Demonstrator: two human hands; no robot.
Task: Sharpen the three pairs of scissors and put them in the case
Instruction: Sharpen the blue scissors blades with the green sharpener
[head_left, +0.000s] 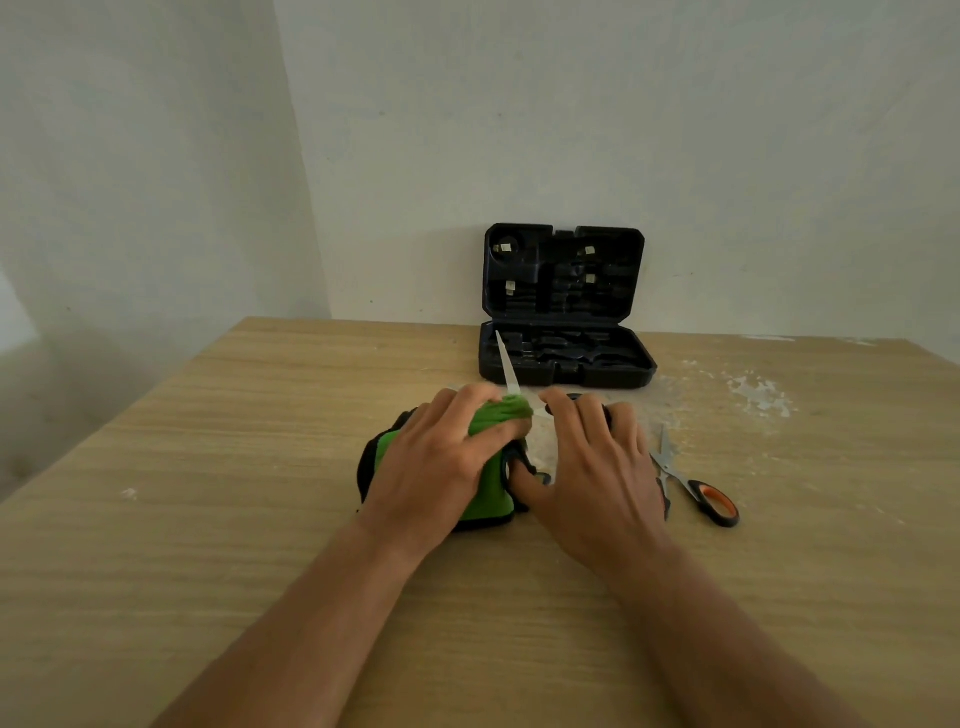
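The person's left hand (441, 457) curls over the top of a green and black sharpener (491, 480), fingers wrapped round its rounded green upper part and pressing it onto the wooden table (234, 467). The right hand (592, 467) lies just beside it, fingers curled over the dark handles of a pair of scissors (508, 371); only a little of those handles shows under the fingers. A pale blade of that pair rises out from between the two hands, at the top of the sharpener, and points away from the person toward the case.

A second pair of scissors (693, 480), with black and orange handles, lies flat on the table just right of the right hand, blades slightly parted and pointing away. Something dark lies partly hidden under the right hand's edge; what it is cannot be told.

The black case (563, 317) stands open at the far side of the table, lid upright against the pale wall (675, 130), moulded tray facing up. White flecks mark the tabletop to its right.
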